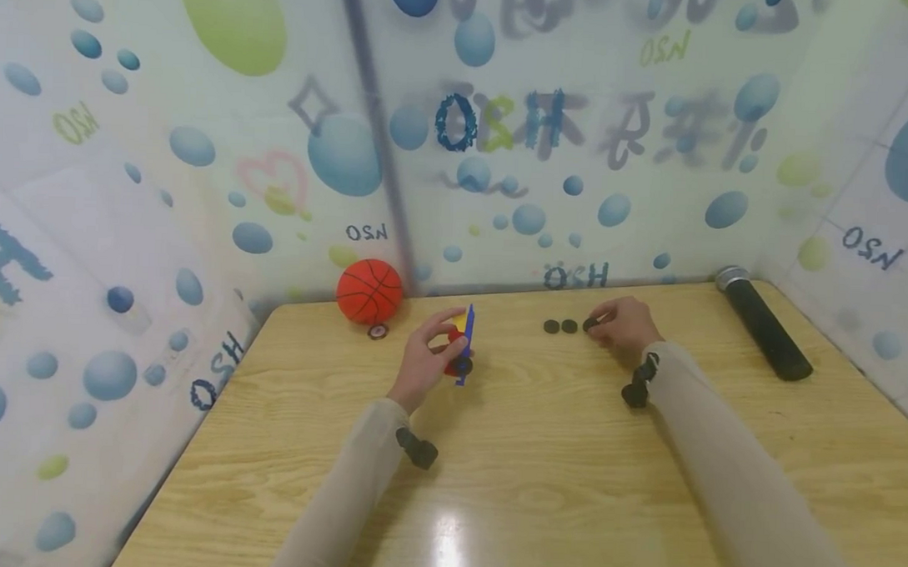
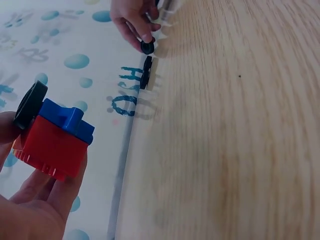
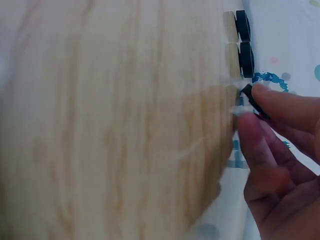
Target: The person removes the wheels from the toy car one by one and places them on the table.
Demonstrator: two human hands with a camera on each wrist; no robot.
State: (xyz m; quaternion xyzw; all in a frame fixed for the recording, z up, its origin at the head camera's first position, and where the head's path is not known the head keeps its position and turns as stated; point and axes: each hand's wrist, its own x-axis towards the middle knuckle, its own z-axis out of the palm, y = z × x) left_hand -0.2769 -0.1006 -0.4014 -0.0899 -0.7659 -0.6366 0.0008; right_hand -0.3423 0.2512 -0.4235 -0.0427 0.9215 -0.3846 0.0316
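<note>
My left hand [image 1: 421,357] holds a toy block vehicle [image 2: 57,145] up off the table, tilted, with red and blue parts; yellow also shows in the head view. A black toy wheel [image 2: 31,105] sits on the vehicle near my thumb. Farther right, my right hand [image 1: 625,323] pinches another black wheel [image 3: 254,100] between thumb and finger, at the table's far side. Two more black wheels [image 1: 552,326] [image 1: 568,326] lie in a row just left of that hand. Part of the vehicle is hidden behind my left fingers.
A red basketball-patterned ball [image 1: 369,291] stands at the table's back left, with a small dark round piece [image 1: 377,332] before it. A black microphone [image 1: 768,324] lies at the back right. Printed wall panels [image 1: 493,226] rise behind the wooden table [image 1: 537,478].
</note>
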